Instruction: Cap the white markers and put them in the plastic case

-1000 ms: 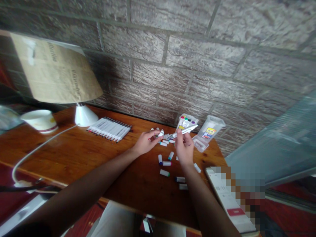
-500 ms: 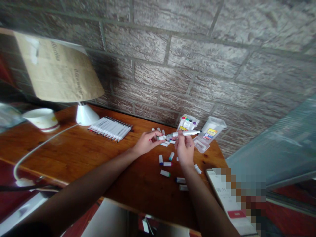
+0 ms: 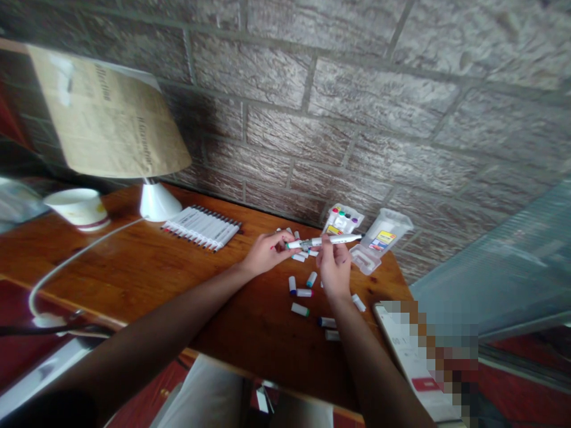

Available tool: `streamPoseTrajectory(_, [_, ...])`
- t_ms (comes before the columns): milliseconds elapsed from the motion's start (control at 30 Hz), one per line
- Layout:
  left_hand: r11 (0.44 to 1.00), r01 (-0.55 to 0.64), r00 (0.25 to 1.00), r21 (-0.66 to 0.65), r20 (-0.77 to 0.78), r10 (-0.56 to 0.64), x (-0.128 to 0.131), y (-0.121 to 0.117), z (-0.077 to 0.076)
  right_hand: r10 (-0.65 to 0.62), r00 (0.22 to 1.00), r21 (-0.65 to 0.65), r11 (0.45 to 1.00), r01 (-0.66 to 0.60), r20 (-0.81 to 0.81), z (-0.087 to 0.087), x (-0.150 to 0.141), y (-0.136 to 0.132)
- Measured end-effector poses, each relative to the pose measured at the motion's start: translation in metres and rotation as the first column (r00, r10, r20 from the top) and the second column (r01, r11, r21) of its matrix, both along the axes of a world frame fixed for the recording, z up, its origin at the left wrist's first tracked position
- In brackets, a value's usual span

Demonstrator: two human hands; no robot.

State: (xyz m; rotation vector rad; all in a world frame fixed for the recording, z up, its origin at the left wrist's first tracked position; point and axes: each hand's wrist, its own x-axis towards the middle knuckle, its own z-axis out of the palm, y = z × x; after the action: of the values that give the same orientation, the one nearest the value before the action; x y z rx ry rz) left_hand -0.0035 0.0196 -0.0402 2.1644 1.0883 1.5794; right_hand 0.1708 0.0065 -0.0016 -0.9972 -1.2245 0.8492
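My left hand (image 3: 267, 252) pinches a white marker cap (image 3: 293, 245) with a green end. In my right hand (image 3: 334, 270) is a white marker (image 3: 341, 239), lying nearly level with a dark tip to the right. Its left end meets or almost meets the cap; the exact contact is too small to tell. Several loose caps lie on the table below, among them one with a green end (image 3: 300, 309) and one with a blue end (image 3: 292, 285). More caps sit behind my fingers, partly hidden. To the left, a neat row of white markers (image 3: 203, 229) lies flat.
Near the wall stand a clear case (image 3: 342, 220) with coloured-ended markers and an open clear case (image 3: 388, 229). A lamp (image 3: 160, 202), a paper cup (image 3: 78, 208) and a white cable (image 3: 84, 246) occupy the left. A phone-like device (image 3: 414, 356) lies at the right edge.
The cap in my left hand has come into line with the marker, and its green end now shows. My right hand keeps its hold. The view has shifted slightly.
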Motion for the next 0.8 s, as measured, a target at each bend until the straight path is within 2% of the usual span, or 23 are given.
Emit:
streamPoseTrajectory(233, [1.000,0.001,1.000,0.024,-0.025,-0.001,-0.0006,0.0003,-0.0014,0.041,0.999,-0.018,0.999,-0.042,-0.012,-0.0035,-0.0027,0.0008])
streamPoseTrajectory(400, [1.000,0.004,0.999,-0.024,-0.041,-0.005,-0.0015,-0.0009,-0.0008,0.089,0.996,-0.017,0.996,-0.089,0.003,-0.0045,-0.0034,-0.0007])
streamPoseTrajectory(667, [1.000,0.001,0.999,-0.012,-0.053,-0.001,0.0006,-0.0020,0.0009,0.050,0.998,0.073,0.996,-0.054,0.049,-0.0078,-0.0018,0.0025])
streamPoseTrajectory(800, [1.000,-0.013,0.998,-0.003,-0.058,0.013,0.0001,-0.0001,-0.0006,0.063,0.998,0.052,0.997,-0.064,0.031,-0.0080,-0.0022,0.0025])
